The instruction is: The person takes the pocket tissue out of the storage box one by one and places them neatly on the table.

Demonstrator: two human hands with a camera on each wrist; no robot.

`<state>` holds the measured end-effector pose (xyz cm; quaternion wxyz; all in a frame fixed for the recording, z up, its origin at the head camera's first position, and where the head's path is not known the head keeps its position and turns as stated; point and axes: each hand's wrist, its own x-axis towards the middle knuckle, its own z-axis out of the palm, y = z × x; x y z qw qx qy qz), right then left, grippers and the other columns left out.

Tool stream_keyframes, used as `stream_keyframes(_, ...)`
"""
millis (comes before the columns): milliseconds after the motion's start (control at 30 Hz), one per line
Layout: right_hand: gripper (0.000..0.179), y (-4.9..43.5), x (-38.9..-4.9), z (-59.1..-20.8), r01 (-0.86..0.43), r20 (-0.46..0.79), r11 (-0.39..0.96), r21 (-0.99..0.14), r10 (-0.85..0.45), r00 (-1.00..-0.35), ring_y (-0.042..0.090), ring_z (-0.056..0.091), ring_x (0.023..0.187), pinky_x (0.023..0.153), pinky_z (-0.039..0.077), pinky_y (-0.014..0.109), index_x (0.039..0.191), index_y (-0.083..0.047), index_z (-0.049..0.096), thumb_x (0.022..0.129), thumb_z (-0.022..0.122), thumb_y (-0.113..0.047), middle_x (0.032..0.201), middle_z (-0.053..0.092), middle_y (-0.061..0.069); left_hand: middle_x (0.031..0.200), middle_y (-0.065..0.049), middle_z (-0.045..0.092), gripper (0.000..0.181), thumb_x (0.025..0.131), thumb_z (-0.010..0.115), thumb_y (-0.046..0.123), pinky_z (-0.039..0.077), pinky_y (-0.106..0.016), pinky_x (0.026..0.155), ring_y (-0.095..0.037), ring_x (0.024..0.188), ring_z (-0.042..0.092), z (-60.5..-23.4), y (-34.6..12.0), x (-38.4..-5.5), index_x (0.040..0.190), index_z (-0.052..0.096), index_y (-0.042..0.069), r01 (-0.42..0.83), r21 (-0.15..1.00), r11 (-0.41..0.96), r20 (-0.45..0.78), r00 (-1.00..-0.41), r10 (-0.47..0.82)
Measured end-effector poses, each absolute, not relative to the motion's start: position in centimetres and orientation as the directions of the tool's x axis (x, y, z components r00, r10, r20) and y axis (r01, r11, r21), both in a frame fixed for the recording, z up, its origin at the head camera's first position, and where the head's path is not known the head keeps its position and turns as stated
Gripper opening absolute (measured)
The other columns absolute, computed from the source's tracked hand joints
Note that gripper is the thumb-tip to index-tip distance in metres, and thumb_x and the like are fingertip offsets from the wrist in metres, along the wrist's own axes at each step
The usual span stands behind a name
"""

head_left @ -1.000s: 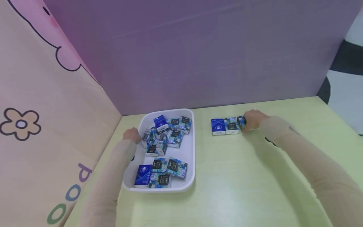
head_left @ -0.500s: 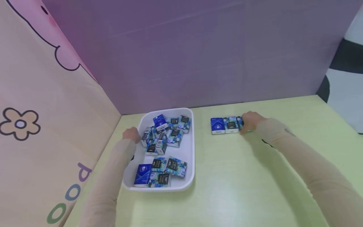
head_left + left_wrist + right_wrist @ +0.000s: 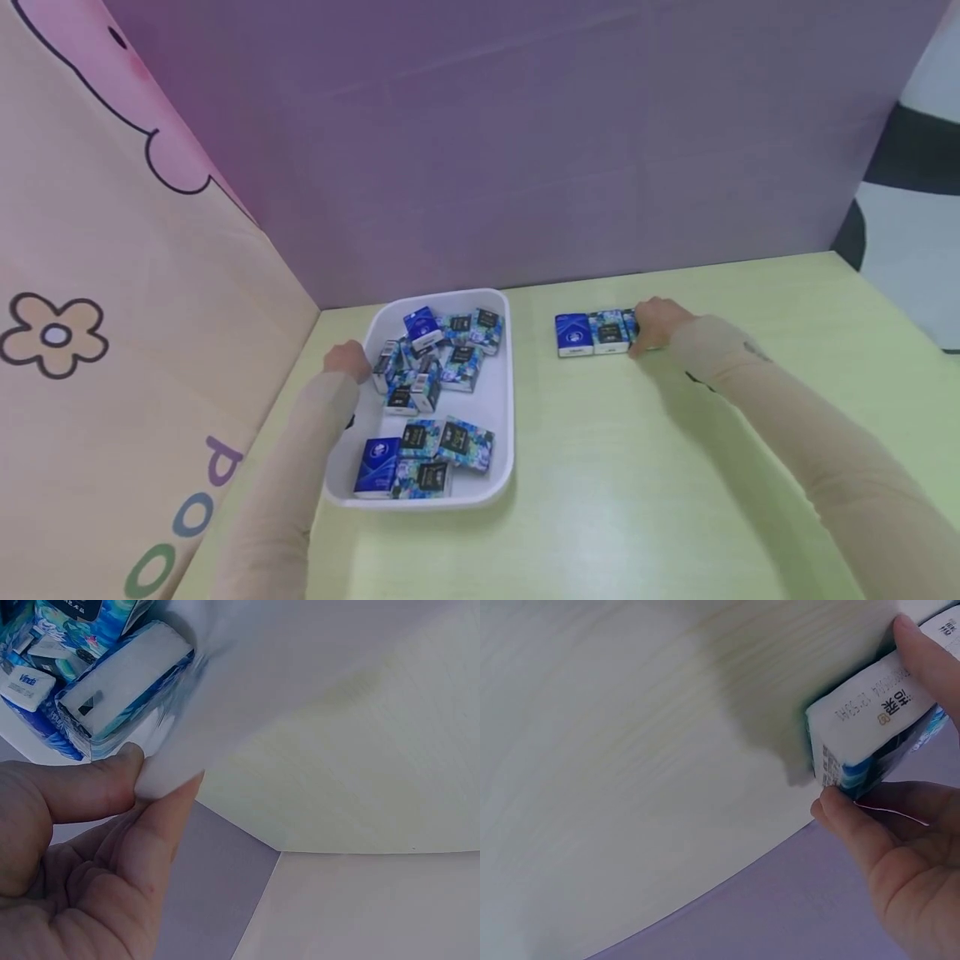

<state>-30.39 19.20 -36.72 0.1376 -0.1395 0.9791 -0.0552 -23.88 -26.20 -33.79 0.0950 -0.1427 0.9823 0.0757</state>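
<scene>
Head view showed packets (image 3: pixel 467 443) in a white tray (image 3: pixel 512 400), its left rim (image 3: pixel 166 766) pinched by the left hand (image 3: pixel 347 361); farther off, the right hand (image 3: pixel 657 323) held a floral packet (image 3: pixel 870 712) beside two others (image 3: pixel 574 336) on the table (image 3: pixel 592 467).

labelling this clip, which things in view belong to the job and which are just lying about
Job:
left hand, pinching white tray by rim
right hand, gripping tissue pack
tray packs
two packs beside gripped one

Just background:
purple backdrop
flower print

I can't tell what kind of room this is; I see a light green counter (image 3: pixel 637 483), a purple wall (image 3: pixel 465 150) and a painted flower (image 3: pixel 81 336).
</scene>
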Motion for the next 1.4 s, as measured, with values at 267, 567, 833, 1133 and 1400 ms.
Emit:
stream_keyframes(267, 0.06, 18.8, -30.3, -37.1, -0.261, -0.231, 0.955, -0.138, -0.287, -0.929, 0.029, 0.058, 0.085, 0.084, 0.048, 0.047, 0.106, 0.009, 0.055, 0.066, 0.078, -0.03, 0.095, 0.062, 0.019, 0.097, -0.029, 0.061, 0.029, 0.085, 0.05, 0.007, 0.051, -0.044, 0.082, -0.038, 0.091, 0.059, -34.2, -26.7, -23.9, 0.106, 0.053, -0.013, -0.279, 0.11, 0.954, -0.186, -0.949, -0.256)
stream_keyframes(567, 0.058, 19.3, -30.0, -36.8, -0.254, -0.227, 0.956, -0.148, -0.283, -0.932, 0.029, 0.058, 0.084, 0.084, 0.048, 0.047, 0.106, 0.009, 0.056, 0.067, 0.077, -0.029, 0.095, 0.062, 0.019, 0.096, -0.027, 0.062, 0.028, 0.086, 0.049, 0.007, 0.051, -0.044, 0.081, -0.037, 0.09, 0.06, -34.3, -26.4, -24.1, 0.105, 0.054, -0.013, -0.273, 0.113, 0.955, -0.177, -0.952, -0.251)
stream_keyframes(833, 0.062, 19.1, -29.8, -36.7, -0.262, -0.232, 0.955, -0.137, -0.288, -0.929, 0.034, 0.056, 0.091, 0.088, 0.046, 0.05, 0.11, 0.012, 0.053, 0.07, 0.075, -0.03, 0.102, 0.059, 0.024, 0.096, -0.027, 0.061, 0.028, 0.086, 0.049, 0.007, 0.052, -0.043, 0.08, -0.036, 0.09, 0.06, -34.1, -26.3, -24.0, 0.106, 0.054, -0.012, -0.286, 0.138, 0.948, -0.181, -0.949, -0.26)
stream_keyframes(1133, 0.09, 19.1, -29.6, -36.5, -0.246, -0.251, 0.956, -0.159, -0.281, -0.926, 0.05, 0.039, 0.118, 0.102, 0.031, 0.056, 0.129, 0.019, 0.031, 0.073, 0.074, -0.036, 0.131, 0.036, 0.037, 0.096, -0.028, 0.061, 0.028, 0.086, 0.049, 0.007, 0.052, -0.044, 0.079, -0.037, 0.089, 0.06, -34.2, -26.3, -24.0, 0.107, 0.054, -0.012, -0.295, 0.148, 0.944, -0.182, -0.946, -0.267)
stream_keyframes(1400, 0.092, 18.3, -29.6, -35.0, -0.266, -0.253, 0.946, -0.187, -0.308, -0.917, 0.05, 0.021, 0.13, 0.107, 0.02, 0.057, 0.134, 0.018, 0.025, 0.078, 0.067, -0.041, 0.141, 0.021, 0.037, 0.097, -0.028, 0.061, 0.029, 0.086, 0.049, 0.007, 0.052, -0.044, 0.08, -0.037, 0.09, 0.06, -34.5, -26.3, -24.2, 0.107, 0.053, -0.012, -0.293, 0.134, 0.947, -0.182, -0.946, -0.267)
